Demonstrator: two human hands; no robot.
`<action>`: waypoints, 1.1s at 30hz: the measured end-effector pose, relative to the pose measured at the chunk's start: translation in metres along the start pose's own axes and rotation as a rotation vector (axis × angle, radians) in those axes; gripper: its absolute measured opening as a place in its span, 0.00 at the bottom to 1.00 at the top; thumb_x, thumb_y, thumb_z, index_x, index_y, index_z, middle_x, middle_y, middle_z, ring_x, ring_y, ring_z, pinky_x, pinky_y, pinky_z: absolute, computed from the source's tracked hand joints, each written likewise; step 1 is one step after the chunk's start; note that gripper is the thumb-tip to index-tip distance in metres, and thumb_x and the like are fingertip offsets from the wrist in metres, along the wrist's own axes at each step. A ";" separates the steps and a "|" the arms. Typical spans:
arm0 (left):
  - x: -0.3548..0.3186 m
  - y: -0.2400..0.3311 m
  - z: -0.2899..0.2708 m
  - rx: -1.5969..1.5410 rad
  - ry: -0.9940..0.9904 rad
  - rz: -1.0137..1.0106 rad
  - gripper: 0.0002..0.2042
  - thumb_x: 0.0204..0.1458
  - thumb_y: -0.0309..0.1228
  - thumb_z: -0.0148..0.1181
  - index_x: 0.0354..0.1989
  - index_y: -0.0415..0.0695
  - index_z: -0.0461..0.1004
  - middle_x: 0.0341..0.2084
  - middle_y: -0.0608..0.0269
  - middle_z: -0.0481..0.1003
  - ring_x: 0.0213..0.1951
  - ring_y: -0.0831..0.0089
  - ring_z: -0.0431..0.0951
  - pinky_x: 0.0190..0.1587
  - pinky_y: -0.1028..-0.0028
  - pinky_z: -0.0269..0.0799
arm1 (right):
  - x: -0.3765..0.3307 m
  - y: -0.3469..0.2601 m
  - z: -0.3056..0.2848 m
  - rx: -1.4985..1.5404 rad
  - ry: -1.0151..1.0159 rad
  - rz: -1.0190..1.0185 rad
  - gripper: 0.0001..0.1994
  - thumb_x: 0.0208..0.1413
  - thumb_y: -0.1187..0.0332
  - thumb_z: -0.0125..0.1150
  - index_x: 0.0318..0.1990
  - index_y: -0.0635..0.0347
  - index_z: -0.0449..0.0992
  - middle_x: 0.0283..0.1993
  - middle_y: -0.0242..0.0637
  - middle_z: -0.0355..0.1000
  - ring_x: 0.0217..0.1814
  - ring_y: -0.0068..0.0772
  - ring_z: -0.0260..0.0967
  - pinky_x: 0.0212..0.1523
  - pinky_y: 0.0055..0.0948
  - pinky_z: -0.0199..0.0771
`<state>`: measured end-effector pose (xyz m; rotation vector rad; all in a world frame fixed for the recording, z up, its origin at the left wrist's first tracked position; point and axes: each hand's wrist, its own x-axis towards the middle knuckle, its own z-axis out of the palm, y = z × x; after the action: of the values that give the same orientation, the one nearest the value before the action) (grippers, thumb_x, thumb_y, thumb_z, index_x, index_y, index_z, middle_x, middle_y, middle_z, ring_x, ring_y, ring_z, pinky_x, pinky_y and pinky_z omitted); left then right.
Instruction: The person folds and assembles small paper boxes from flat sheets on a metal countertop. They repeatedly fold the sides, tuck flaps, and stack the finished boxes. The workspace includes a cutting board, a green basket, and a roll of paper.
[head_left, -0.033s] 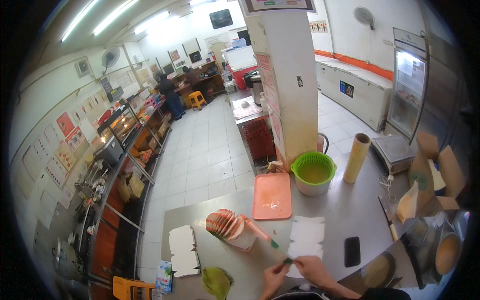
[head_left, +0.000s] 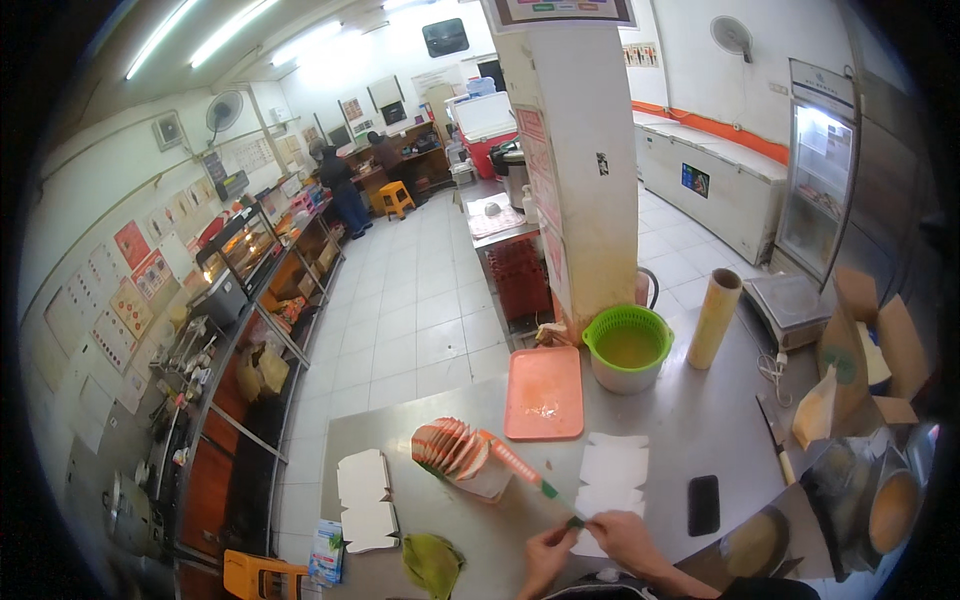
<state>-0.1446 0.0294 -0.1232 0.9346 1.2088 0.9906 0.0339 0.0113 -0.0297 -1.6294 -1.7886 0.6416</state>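
My left hand (head_left: 548,560) and my right hand (head_left: 618,540) are close together at the near edge of the steel table. Both are closed, pinching the near end of a long orange-and-white printed strip (head_left: 515,460) with green at its ends. Its far end reaches toward a fanned stack of similar orange, white and green printed pieces (head_left: 452,447), which rests in a pale, see-through container (head_left: 492,483). Just beyond my hands lies a flat white cardboard blank (head_left: 612,470), partly covered by them. More white blanks (head_left: 366,502) lie at the left.
A crumpled green cloth (head_left: 432,565) lies left of my hands, a black phone (head_left: 703,504) right. Farther off are an orange tray (head_left: 543,395), a green basket in a bucket (head_left: 628,345), a cardboard tube (head_left: 714,318) and a knife (head_left: 775,440). Pans (head_left: 890,505) crowd the right corner.
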 end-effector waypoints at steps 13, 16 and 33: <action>0.009 -0.026 0.009 -0.430 -0.174 -0.358 0.18 0.62 0.20 0.65 0.60 0.29 0.74 0.51 0.49 0.81 0.51 0.65 0.84 0.57 0.72 0.82 | -0.009 0.045 0.040 0.286 0.107 0.274 0.11 0.59 0.64 0.71 0.40 0.64 0.86 0.36 0.48 0.80 0.36 0.46 0.81 0.40 0.40 0.81; 0.007 -0.031 0.009 -0.479 -0.137 -0.369 0.18 0.63 0.19 0.63 0.60 0.30 0.73 0.53 0.49 0.80 0.52 0.65 0.83 0.59 0.72 0.81 | -0.004 0.047 0.033 0.329 0.016 0.267 0.11 0.58 0.64 0.71 0.41 0.63 0.87 0.37 0.49 0.81 0.36 0.46 0.82 0.41 0.40 0.81; 0.011 -0.037 0.004 -0.207 -0.119 -0.360 0.19 0.66 0.26 0.62 0.64 0.35 0.70 0.52 0.59 0.80 0.54 0.67 0.81 0.58 0.70 0.78 | -0.005 0.044 0.047 -0.027 -0.018 0.138 0.20 0.61 0.57 0.67 0.53 0.64 0.82 0.43 0.58 0.79 0.51 0.55 0.79 0.52 0.43 0.78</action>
<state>-0.1359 0.0287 -0.1610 0.5783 1.1025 0.7433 0.0299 0.0140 -0.0941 -1.7828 -1.7148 0.6990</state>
